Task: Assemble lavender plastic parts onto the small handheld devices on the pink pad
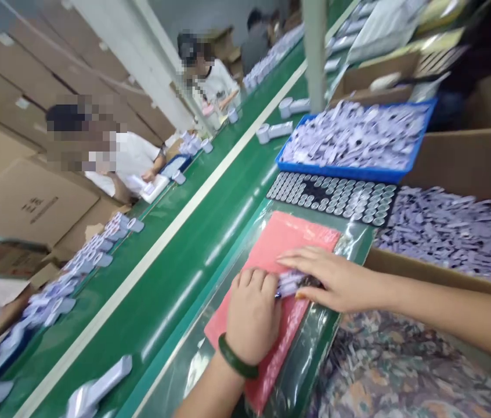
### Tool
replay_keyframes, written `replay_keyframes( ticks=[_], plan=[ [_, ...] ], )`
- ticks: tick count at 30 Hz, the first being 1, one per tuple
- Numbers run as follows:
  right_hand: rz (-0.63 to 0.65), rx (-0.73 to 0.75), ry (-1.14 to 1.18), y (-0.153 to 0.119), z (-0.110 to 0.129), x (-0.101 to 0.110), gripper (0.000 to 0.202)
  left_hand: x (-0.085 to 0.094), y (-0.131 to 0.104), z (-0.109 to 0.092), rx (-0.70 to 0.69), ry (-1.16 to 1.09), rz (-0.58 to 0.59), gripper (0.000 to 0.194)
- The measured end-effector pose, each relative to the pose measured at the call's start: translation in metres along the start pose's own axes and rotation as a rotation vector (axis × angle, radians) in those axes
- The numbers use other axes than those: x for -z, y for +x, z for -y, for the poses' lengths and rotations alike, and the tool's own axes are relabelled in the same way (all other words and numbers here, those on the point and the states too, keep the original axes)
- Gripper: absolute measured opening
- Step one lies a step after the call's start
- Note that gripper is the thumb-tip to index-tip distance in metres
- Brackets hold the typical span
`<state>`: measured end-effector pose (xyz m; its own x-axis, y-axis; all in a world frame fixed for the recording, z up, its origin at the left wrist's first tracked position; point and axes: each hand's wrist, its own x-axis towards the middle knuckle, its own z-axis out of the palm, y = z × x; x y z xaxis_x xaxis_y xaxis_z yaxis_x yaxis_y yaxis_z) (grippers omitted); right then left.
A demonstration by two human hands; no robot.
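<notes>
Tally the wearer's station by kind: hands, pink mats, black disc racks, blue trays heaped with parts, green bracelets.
Wearer's hands: 2 (left hand, right hand)
Pink mat: 1
Black disc rack: 1
Blue tray heaped with parts: 1
Green bracelet: 1
Total: 6

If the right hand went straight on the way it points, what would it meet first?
Past the pale-purple plastic-looking part between the hands, probably the bare left hand, directly ahead; depth is unclear, so the right hand might partly slip past it.
</notes>
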<state>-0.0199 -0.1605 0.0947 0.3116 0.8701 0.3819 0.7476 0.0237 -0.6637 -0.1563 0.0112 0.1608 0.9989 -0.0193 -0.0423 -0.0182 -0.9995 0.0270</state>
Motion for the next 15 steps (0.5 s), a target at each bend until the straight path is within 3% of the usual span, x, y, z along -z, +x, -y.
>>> replay_keyframes(
  ticks=[3,8,10,12,15],
  plan=[
    [-0.154,-0.066,-0.162,-0.004,-0.02,0.036,0.039,0.014,0.018,0.044,-0.005,0.135,0.019,0.028],
    [-0.381,-0.314,-0.551,0.002,-0.073,0.111,0.033,0.035,0.079,0.155,0.095,0.488,-0.196,0.038],
    [-0.4,-0.359,-0.71,0.011,-0.093,0.132,0.034,0.029,0.099,0.188,0.193,0.527,-0.227,0.046],
    [-0.398,-0.373,-0.831,0.023,-0.109,0.147,0.036,0.014,0.112,0.21,0.298,0.465,-0.165,0.053],
    [-0.377,-0.4,-0.96,0.043,-0.124,0.163,0.038,-0.011,0.105,0.228,0.359,0.352,-0.081,0.072]
  ],
)
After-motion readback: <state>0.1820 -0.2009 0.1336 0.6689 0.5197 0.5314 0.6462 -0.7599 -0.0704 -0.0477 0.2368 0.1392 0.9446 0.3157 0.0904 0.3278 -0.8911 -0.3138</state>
